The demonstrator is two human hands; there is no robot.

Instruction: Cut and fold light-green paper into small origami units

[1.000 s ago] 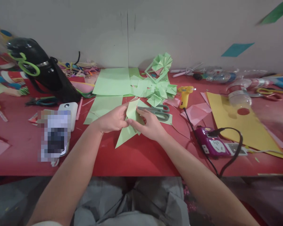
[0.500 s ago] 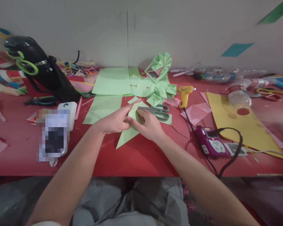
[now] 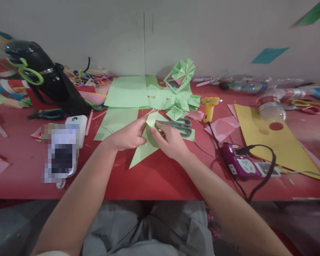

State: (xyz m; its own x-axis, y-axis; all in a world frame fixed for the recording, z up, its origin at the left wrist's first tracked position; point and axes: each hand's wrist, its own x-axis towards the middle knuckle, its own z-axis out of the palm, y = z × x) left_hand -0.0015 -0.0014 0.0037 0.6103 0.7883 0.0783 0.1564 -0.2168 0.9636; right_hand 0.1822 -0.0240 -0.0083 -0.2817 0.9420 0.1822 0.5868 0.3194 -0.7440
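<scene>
A piece of light green paper (image 3: 144, 153), partly folded at its upper end, is between my two hands at the middle of the table. My left hand (image 3: 130, 136) grips its left edge, thumb toward me. On the right edge, my right hand (image 3: 170, 140) has its thumb on the paper and its fingers bent around the side; the fingertips are partly hidden. Grey-handled scissors (image 3: 186, 132) lie just beyond my right hand, their blades covered by it. Behind them stand green folded-paper pieces (image 3: 184, 71), and flat green sheets (image 3: 125, 91) lie to the left.
To the right are a yellow glue gun (image 3: 209, 109), a purple power strip (image 3: 241, 161) with cables, yellow paper (image 3: 272, 145) and plastic bottles (image 3: 270, 105). A phone (image 3: 61, 153) and a black flask-like object (image 3: 46, 76) stand left. The table's front edge (image 3: 154, 199) runs before my lap.
My hands have moved slightly apart on the paper, and my left thumb has drawn down and away from the right one. More of the paper shows between them.
</scene>
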